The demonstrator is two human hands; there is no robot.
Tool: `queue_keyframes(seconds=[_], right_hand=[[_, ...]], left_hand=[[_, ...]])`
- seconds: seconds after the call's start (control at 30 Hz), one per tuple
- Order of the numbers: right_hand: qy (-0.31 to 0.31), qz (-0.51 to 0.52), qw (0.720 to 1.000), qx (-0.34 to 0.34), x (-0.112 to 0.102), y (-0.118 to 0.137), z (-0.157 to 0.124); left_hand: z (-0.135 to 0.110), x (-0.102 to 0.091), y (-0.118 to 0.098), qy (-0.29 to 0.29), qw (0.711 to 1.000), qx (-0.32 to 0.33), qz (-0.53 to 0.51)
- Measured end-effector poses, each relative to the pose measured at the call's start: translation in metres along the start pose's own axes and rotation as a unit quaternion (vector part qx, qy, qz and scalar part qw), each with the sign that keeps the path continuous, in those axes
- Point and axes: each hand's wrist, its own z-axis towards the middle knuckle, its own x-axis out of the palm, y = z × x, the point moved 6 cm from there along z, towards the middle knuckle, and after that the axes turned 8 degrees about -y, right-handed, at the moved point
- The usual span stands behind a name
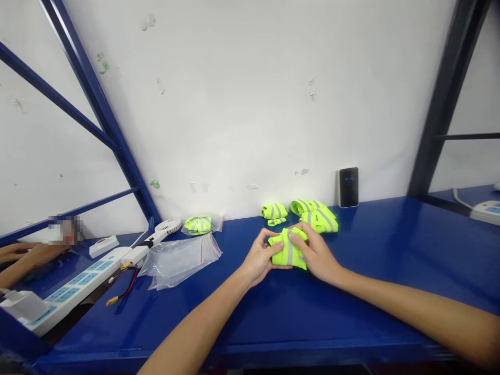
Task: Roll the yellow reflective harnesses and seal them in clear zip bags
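Note:
Both of my hands grip one small neon-yellow vest with grey reflective stripes (288, 252), folded into a bundle just above the blue table (351, 291). My left hand (258, 256) pinches its left side and my right hand (317, 253) closes on its right side. Behind it, near the wall, lie two more folded yellow vests (274, 211) (318, 216). Another yellow vest (198, 224) lies sealed in a clear bag further left.
Empty clear zip bags (179, 258) lie left of my hands. A white handheld fan (166, 229), a white power strip (74, 289) and a red-black cable (123, 294) sit at far left. A dark small device (348, 187) leans on the wall. Another person's hands (23, 255) show at the left edge.

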Motion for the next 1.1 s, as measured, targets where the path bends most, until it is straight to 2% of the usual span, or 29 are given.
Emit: queue_keyframes(seconds=[0.1, 0.27, 0.4, 0.57, 0.7, 0.8, 0.87, 0.97, 1.03, 1.1], right_hand=[[0.01, -0.012, 1.0, -0.001, 0.003, -0.003, 0.002], [0.009, -0.041, 0.998, -0.046, 0.004, -0.003, 0.004], [0.029, -0.068, 0.992, -0.102, 0.013, -0.006, 0.011], [0.046, -0.094, 0.983, -0.151, 0.024, -0.015, 0.021], [0.048, -0.141, 0.972, -0.179, 0.026, -0.016, 0.025], [0.03, -0.237, 0.943, -0.234, 0.031, -0.007, 0.029], [0.001, -0.314, 0.904, -0.291, 0.038, 0.003, 0.031], [-0.005, -0.378, 0.861, -0.34, 0.054, 0.014, 0.037], [0.022, -0.366, 0.865, -0.343, 0.063, 0.016, 0.041], [0.037, -0.319, 0.891, -0.319, 0.064, 0.015, 0.044]], left_hand=[[0.002, -0.003, -0.001, -0.039, 0.998, 0.042, -0.005], [0.002, -0.004, -0.001, -0.05, 0.997, 0.048, 0.028], [0.006, -0.012, -0.003, -0.061, 0.992, 0.09, 0.056], [0.011, -0.025, -0.007, -0.084, 0.973, 0.158, 0.144], [0.009, -0.023, -0.013, -0.08, 0.958, 0.192, 0.195], [0.006, -0.022, -0.02, -0.119, 0.933, 0.241, 0.239], [0.004, -0.026, -0.025, -0.167, 0.913, 0.273, 0.254], [0.005, -0.036, -0.026, -0.217, 0.91, 0.271, 0.224], [0.008, -0.04, -0.024, -0.228, 0.923, 0.247, 0.188], [0.009, -0.043, -0.022, -0.232, 0.933, 0.224, 0.159]])
